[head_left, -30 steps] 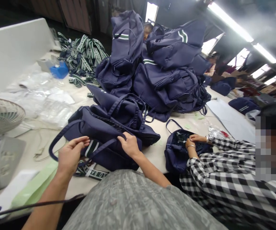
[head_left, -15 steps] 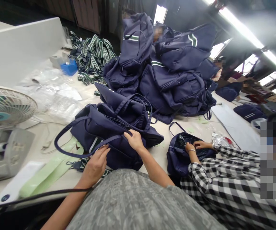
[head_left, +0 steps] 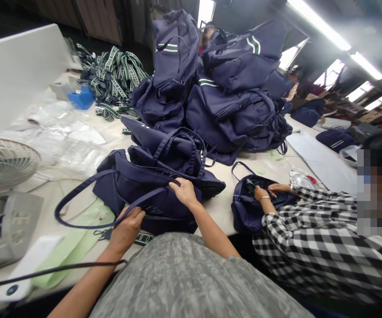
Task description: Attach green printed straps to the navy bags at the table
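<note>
A navy duffel bag (head_left: 111, 194) lies on the table right before me, its long strap handle (head_left: 60, 201) looped out to the left. My left hand (head_left: 128, 226) is closed on the near edge of the bag, next to the handle, and its fingertips are partly hidden. Between my hands a gap shows dark printed lining (head_left: 153, 208). My right hand (head_left: 185, 193) pinches the bag's upper edge, fingers closed on the fabric. Part of a green-and-white lettered strap (head_left: 143, 239) shows below the bag.
A tall heap of navy bags (head_left: 224, 101) stands behind. Lettered straps (head_left: 118, 73) pile at the back left, near a blue box (head_left: 81, 98). A fan (head_left: 5, 163) stands left. On the right, a co-worker in a checked shirt (head_left: 320, 238) handles another navy bag (head_left: 246, 216).
My left hand has moved down and left with the bag's near edge, and a gap with printed lining now shows. My right hand keeps its hold. The whole view has shifted slightly.
</note>
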Motion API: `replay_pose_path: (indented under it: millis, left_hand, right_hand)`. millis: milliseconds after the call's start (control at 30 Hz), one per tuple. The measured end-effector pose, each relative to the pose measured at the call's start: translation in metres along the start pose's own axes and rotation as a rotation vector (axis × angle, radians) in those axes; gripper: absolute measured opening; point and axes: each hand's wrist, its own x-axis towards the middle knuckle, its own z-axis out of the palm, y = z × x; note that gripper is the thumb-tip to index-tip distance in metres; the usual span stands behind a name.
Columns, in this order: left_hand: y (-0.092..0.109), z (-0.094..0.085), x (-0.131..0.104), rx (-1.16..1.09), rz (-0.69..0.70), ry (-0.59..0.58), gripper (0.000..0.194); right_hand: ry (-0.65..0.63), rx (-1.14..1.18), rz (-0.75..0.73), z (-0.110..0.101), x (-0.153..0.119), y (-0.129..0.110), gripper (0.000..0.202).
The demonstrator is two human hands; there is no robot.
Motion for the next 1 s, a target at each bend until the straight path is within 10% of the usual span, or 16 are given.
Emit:
replay_pose_path:
  millis: [200,500,767,1000]
  left_hand:
    - [0.001,0.005,-0.027,0.014,0.074,0.273,0.014]
    - [0.005,-0.001,-0.024,-0.012,0.020,0.124,0.026]
    - [0.014,-0.008,0.031,0.141,-0.626,-0.226,0.037]
    - [-0.013,0.009,0.058,-0.096,-0.876,-0.386,0.042]
  right_hand:
    - [0.056,-0.097,0.060,0.000,0.007,0.002,0.017]
    - [-0.013,0.052,0.063,-0.008,0.009,0.007,0.023]
    - [-0.294,0.536,0.295,-0.020,0.002,0.003,0.034]
    - [-0.275,0.568,0.289,-0.019,0.001,0.002,0.035]
